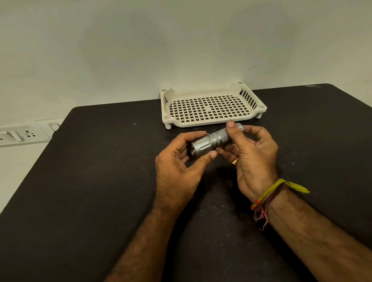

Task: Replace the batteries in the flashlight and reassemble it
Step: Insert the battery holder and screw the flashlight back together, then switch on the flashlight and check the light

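A silver metal flashlight is held level above the black table, its wide head to the left and its knurled body to the right. My left hand grips the head, thumb below and fingers over the top. My right hand grips the body and tail end, thumb across the knurled part. The tail end is partly hidden by my right fingers. No batteries are in view.
A cream perforated plastic tray stands just behind the hands, against the wall, with nothing in it. The black table spreads on all sides. A white socket strip is on the wall at the left.
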